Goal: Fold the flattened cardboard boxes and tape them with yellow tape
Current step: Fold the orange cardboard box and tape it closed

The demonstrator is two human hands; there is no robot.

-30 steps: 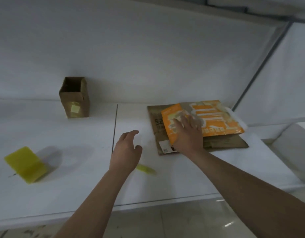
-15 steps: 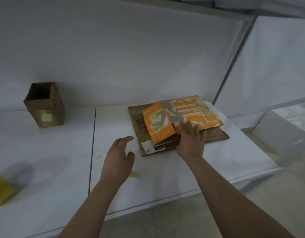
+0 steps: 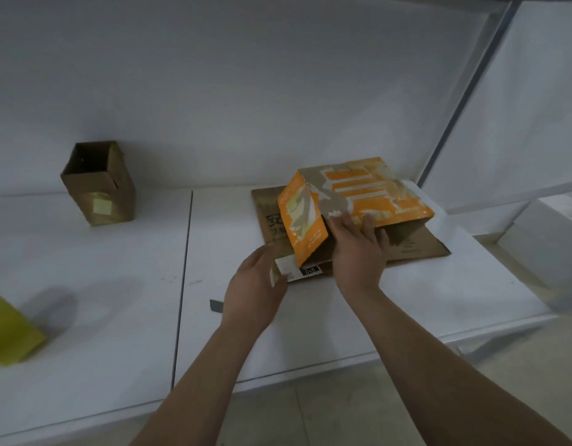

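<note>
An orange printed flattened box (image 3: 379, 194) lies on a larger brown flattened cardboard (image 3: 416, 247) at the right of the white table (image 3: 439, 297). My right hand (image 3: 358, 252) grips the orange box at its near edge and holds it partly raised, with one orange panel (image 3: 302, 220) tilted up to the left. My left hand (image 3: 255, 284) reaches the near left corner with the white label (image 3: 286, 268); its fingertips touch that corner and are partly hidden by it. A folded brown box (image 3: 98, 185) with a yellow tape patch stands upright at the back left.
A yellow flat object (image 3: 11, 331) lies at the table's far left edge. A small grey strip (image 3: 215, 305) lies left of my left wrist. A seam (image 3: 185, 268) splits the tabletop. White walls close the back and right; a white block (image 3: 542, 252) sits right of the table.
My right hand has lifted the orange box's near edge, and one panel has swung up. My left hand moved forward to the labelled corner. The camera shifted closer.
</note>
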